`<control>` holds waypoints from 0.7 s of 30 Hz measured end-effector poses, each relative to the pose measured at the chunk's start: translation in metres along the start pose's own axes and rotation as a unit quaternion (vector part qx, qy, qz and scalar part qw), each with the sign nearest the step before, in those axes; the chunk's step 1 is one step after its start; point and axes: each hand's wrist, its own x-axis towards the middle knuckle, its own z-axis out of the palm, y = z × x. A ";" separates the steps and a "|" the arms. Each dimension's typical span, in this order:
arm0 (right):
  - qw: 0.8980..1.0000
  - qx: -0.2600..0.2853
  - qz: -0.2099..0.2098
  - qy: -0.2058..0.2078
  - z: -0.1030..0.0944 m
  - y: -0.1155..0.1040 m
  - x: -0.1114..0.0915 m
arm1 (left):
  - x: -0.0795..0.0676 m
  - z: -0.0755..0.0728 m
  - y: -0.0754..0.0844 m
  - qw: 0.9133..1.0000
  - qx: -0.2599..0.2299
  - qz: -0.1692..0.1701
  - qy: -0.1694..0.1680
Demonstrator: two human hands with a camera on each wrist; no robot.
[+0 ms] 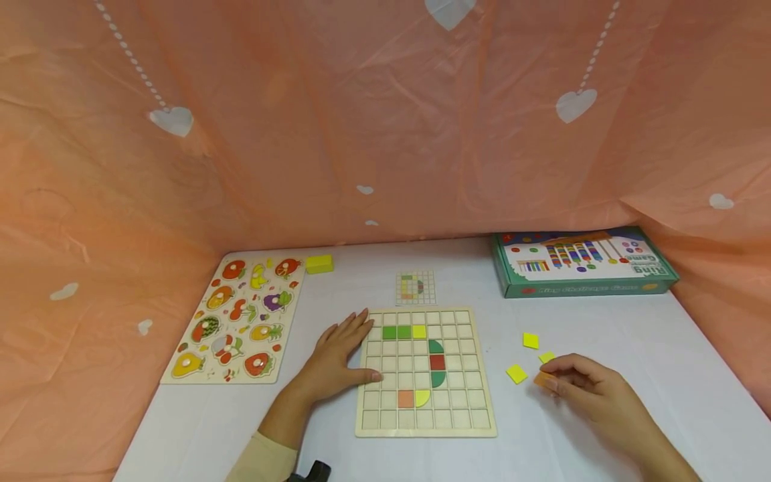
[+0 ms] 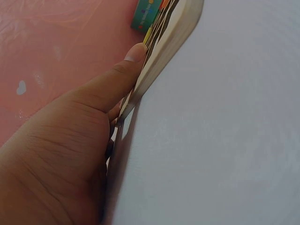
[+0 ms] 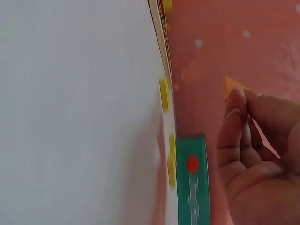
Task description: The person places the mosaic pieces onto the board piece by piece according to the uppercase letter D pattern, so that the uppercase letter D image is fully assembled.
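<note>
A wooden grid board [image 1: 460, 422] lies on the white table, with several green, yellow, red and orange pieces set in its squares. My left hand [image 1: 334, 365] rests along the board's left edge, fingers extended and thumb lying over the rim. To the right of the board, my right hand [image 1: 602, 395] pinches a small orange tile [image 3: 233, 85] between thumb and fingertips, raised above the table in the right wrist view. Three yellow tiles lie close by: one at the back [image 1: 530, 341], one at the left [image 1: 516, 373], and one [image 1: 546, 357] partly hidden behind my fingers.
Behind the board lies a small printed pattern card [image 1: 415, 288]. A fruit puzzle board [image 1: 235, 321] is at the left, with a yellow block [image 1: 319, 264] beside its far corner. At the back right stands a green game box [image 1: 584, 262]. An orange curtain [image 1: 385, 134] encloses the table.
</note>
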 end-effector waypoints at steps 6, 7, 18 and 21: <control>0.991 0.086 -0.052 -0.089 0.038 -0.017 0.019 | 0.000 0.000 0.000 1.000 0.005 -0.001 0.000; 0.989 0.094 -0.053 -0.102 0.045 -0.020 0.022 | 0.000 0.000 0.000 1.000 0.005 -0.001 0.000; 0.978 0.116 -0.067 -0.161 0.120 -0.047 0.040 | 0.000 0.000 0.001 1.000 0.006 -0.003 0.000; 0.978 0.107 -0.075 -0.165 0.135 -0.051 0.043 | 0.000 0.000 0.001 1.000 0.004 -0.003 -0.001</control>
